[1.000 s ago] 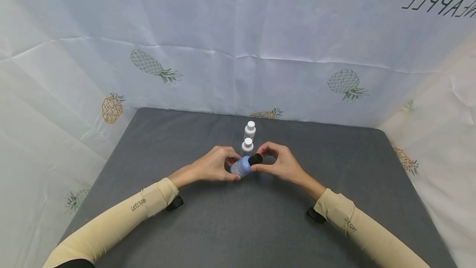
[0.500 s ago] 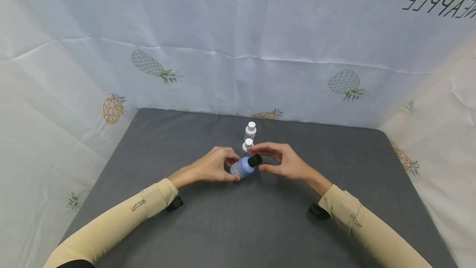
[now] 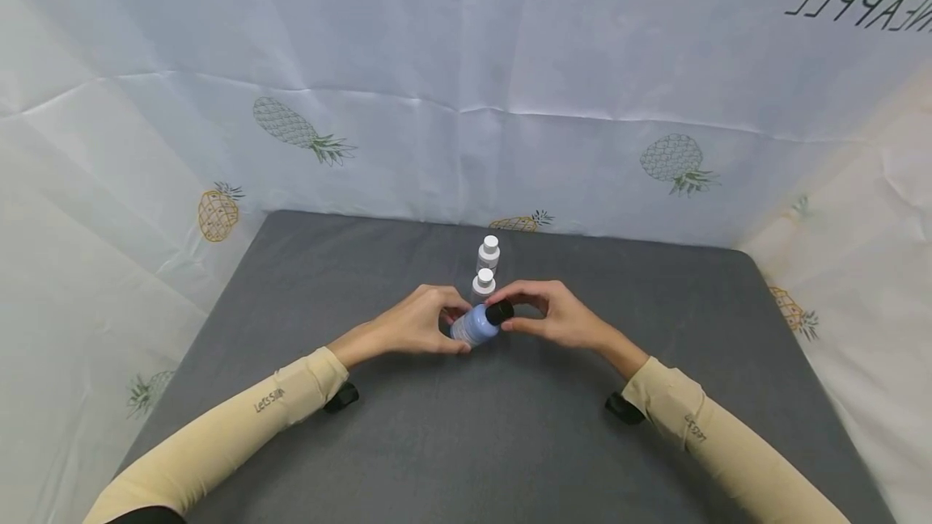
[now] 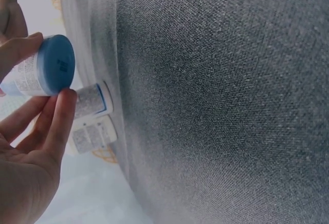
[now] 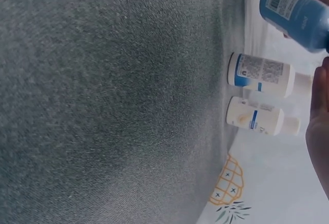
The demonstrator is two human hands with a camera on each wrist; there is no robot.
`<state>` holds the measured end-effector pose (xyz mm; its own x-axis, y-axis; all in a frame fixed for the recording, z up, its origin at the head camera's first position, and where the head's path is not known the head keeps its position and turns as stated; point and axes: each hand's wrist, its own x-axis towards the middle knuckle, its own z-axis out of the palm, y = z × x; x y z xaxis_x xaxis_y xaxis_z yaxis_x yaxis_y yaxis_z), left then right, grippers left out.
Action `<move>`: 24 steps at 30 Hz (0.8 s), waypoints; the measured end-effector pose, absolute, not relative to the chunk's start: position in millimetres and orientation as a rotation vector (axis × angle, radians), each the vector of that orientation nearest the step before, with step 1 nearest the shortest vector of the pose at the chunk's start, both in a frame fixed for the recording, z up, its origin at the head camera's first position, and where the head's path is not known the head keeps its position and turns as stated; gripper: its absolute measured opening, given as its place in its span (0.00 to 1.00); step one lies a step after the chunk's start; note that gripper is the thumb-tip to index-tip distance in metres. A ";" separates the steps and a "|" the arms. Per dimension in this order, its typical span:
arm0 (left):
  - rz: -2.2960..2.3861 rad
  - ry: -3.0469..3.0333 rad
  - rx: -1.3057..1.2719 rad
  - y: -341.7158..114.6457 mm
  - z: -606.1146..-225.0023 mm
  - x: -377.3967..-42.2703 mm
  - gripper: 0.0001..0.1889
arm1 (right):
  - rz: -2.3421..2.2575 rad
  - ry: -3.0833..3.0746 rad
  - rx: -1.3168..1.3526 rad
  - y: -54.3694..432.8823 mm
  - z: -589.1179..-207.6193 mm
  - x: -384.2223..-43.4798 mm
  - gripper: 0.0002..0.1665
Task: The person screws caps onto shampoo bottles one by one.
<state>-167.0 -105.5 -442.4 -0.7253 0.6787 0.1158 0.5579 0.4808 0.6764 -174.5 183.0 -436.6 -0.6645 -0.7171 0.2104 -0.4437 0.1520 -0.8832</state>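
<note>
A blue bottle [image 3: 472, 326] with a black cap [image 3: 499, 313] is held tilted above the table, its cap pointing to the right. My left hand [image 3: 417, 320] grips the bottle's body between thumb and fingers; the left wrist view shows its round blue base [image 4: 59, 64] facing the camera. At the other end, my right hand [image 3: 557, 315] has its thumb and fingertips on the black cap, pinching it. Just behind stand two white bottles with white caps, a nearer one [image 3: 484, 287] and a farther one [image 3: 489, 255], both upright.
A grey cloth [image 3: 466, 443] covers the table. Behind it hangs a pale curtain [image 3: 466, 39] printed with pineapples, close to the table's far edge. In the right wrist view, the nearer white bottle [image 5: 262, 75] stands close beside the farther one [image 5: 257, 117].
My right hand let go of the cap, its fingers spreading and drawing back slightly, then closed on the cap again. The left hand and blue bottle stayed nearly still.
</note>
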 end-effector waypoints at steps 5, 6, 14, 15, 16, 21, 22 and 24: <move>1.067 2.561 1.071 -104.5 -441.7 -167.1 0.23 | -1.511 2.320 -1.047 179.8 -439.7 -171.3 0.21; 1.066 2.559 1.066 -104.2 -441.6 -167.1 0.23 | -1.514 2.346 -1.027 179.2 -440.3 -170.6 0.20; 1.063 2.557 1.075 -103.2 -441.8 -165.3 0.23 | -1.496 2.486 -0.920 175.2 -442.6 -166.2 0.16; 1.061 2.558 1.067 -103.2 -441.7 -165.2 0.23 | -1.492 2.494 -0.914 174.7 -442.6 -165.6 0.16; 1.061 2.557 1.060 -103.1 -441.7 -165.1 0.23 | -1.487 2.503 -0.907 174.3 -442.8 -165.3 0.16; 1.065 2.558 1.067 -103.6 -441.7 -164.4 0.23 | -1.485 2.529 -0.889 172.6 -443.9 -164.3 0.18; 1.066 2.559 1.067 -103.8 -441.8 -164.4 0.23 | -1.489 2.530 -0.886 172.5 -444.1 -164.3 0.18; 1.067 2.561 1.063 -104.0 -442.2 -164.5 0.23 | -1.494 2.529 -0.882 172.1 -444.0 -164.0 0.18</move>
